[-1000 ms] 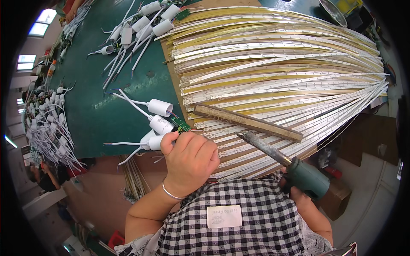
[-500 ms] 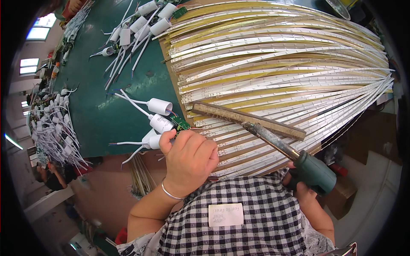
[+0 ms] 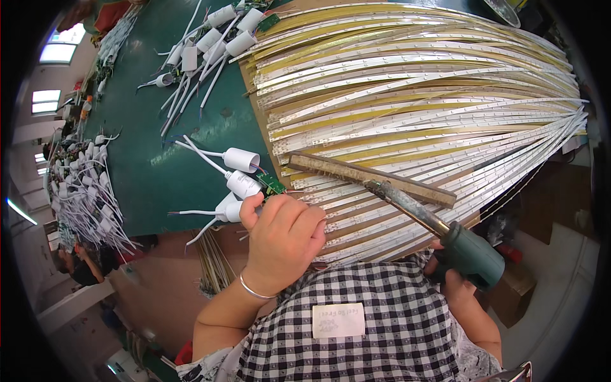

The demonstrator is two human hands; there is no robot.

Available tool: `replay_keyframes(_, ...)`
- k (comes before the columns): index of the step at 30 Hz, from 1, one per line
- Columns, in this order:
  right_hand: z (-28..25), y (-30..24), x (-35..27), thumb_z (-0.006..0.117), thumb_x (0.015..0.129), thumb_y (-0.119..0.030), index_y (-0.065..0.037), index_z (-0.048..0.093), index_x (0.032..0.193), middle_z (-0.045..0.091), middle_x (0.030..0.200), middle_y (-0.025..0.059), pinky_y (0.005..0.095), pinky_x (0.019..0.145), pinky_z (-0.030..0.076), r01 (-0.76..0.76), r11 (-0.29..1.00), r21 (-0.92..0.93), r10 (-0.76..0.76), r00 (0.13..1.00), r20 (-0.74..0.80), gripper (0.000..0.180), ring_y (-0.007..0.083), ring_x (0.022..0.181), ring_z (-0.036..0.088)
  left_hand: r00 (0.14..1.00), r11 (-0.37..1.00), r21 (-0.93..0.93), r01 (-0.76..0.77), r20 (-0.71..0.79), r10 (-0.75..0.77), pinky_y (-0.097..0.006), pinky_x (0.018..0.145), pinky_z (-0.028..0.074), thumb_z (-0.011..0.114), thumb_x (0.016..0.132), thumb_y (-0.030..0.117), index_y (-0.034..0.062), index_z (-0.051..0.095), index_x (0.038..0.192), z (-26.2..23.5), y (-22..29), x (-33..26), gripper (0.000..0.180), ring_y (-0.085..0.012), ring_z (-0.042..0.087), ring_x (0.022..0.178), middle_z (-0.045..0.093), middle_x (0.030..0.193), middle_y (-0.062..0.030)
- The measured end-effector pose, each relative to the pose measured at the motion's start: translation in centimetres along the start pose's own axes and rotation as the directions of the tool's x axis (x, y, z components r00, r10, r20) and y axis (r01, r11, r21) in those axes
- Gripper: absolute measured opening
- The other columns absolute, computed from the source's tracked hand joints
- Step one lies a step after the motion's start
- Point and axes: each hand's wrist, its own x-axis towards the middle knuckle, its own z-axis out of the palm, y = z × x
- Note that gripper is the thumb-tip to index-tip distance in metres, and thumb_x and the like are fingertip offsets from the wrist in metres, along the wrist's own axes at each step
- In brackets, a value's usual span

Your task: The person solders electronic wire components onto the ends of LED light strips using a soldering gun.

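Observation:
My left hand [image 3: 281, 237] is closed, its fingers curled down at the near left ends of the LED strips [image 3: 382, 118]; whatever they pinch is hidden under them. Beside its thumb lie several white lamp caps [image 3: 244, 184] with white cables, and a small green circuit board [image 3: 271, 184] with thin wires. My right hand [image 3: 456, 286], partly hidden, is wrapped around the green handle of a soldering iron [image 3: 472, 256]. The iron's metal tip points up and left, over or against a narrow brown bar [image 3: 331, 169] lying across the strips.
More white caps with cables [image 3: 210, 39] lie at the far left of the green table [image 3: 159, 204], and a larger heap [image 3: 79, 178] stands further left. Brown board [image 3: 259, 121] lies under the strips. A cardboard box [image 3: 514, 283] is at the lower right. Another person's arm [image 3: 89, 264] shows at the left.
The whole view has shifted slightly. Both hands and the soldering iron keep nearly the same places relative to the strips.

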Motion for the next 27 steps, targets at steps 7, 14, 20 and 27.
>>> replay_keyframes(7, 0.5, -0.9, 0.0, 0.056, 0.083, -0.056, 0.004, 0.051, 0.116, 0.058, 0.067, 0.0077, 0.0241, 0.056, 0.039, -0.049, 0.998, 0.049, 0.050, 0.998, -0.033, 0.068, 0.0138, 0.059, 0.052, 0.999, 0.996, 0.087, -0.034, -0.013, 0.036, -0.047, 0.098, 0.019, 0.074, 0.061, 0.015, 0.0188, 0.060, 0.079, -0.8, -0.8, -1.5, 0.023, -0.0240, 0.045, 0.112, 0.058, 0.104, 0.0038)
replay_keyframes(14, 0.5, -0.7, 0.2, 0.055, 0.084, -0.054, 0.005, 0.051, 0.115, 0.058, 0.067, 0.0082, 0.0246, 0.054, 0.039, 0.020, 1.000, 0.006, -0.020, 1.000, -0.022, 0.066, 0.0142, 0.058, 0.052, 0.988, 0.983, 0.156, -0.095, -0.107, 0.113, -0.047, 0.099, 0.018, 0.073, 0.061, 0.015, 0.0210, 0.060, 0.074, 0.4, -1.4, -1.2, 0.020, -0.0235, 0.044, 0.113, 0.057, 0.106, 0.0051)
replay_keyframes(20, 1.0, -1.3, 0.3, 0.059, 0.084, -0.049, 0.009, 0.049, 0.113, 0.059, 0.071, 0.0100, 0.0253, 0.053, 0.041, 0.022, 0.992, 0.124, -0.018, 0.999, -0.034, 0.065, 0.0152, 0.056, 0.053, 0.999, 0.999, 0.011, -0.045, 0.001, 0.045, -0.046, 0.100, 0.020, 0.074, 0.064, 0.023, 0.0198, 0.059, 0.079, -3.0, -1.8, -1.0, 0.021, -0.0258, 0.043, 0.114, 0.059, 0.107, 0.0018)
replay_keyframes(27, 0.2, 0.0, 0.2, 0.059, 0.087, -0.042, 0.004, 0.041, 0.115, 0.055, 0.104, 0.0118, 0.0244, 0.049, 0.045, 0.155, 0.948, 0.277, -0.056, 0.941, -0.335, 0.057, 0.0156, 0.057, 0.056, 0.820, -0.119, -0.875, -0.470, -0.482, 0.307, -0.049, 0.098, 0.027, 0.050, 0.086, 0.058, 0.0160, 0.049, 0.101, -7.2, -1.5, 2.8, 0.045, -0.0301, 0.042, 0.114, 0.061, 0.106, -0.0066)
